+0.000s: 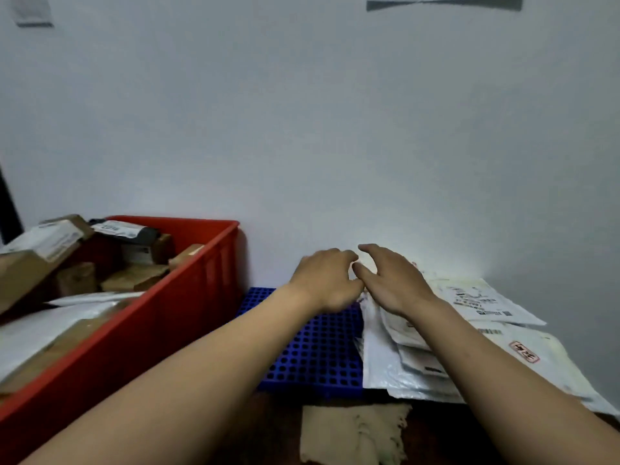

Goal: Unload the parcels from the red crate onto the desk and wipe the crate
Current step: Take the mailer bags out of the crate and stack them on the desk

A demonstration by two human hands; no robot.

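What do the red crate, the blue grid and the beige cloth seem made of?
Red crate: likely moulded plastic, smooth, ribbed wall.
Blue grid: probably hard plastic, even rows of holes.
Beige cloth: soft matte fabric, wrinkled, ragged edge.

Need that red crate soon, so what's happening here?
A person is unloading the red crate. The left hand and right hand reach over the pile of white mailer bags on the blue mat; whether the left grips one is unclear. The crate still holds cardboard boxes. A beige cloth lies untouched in front.
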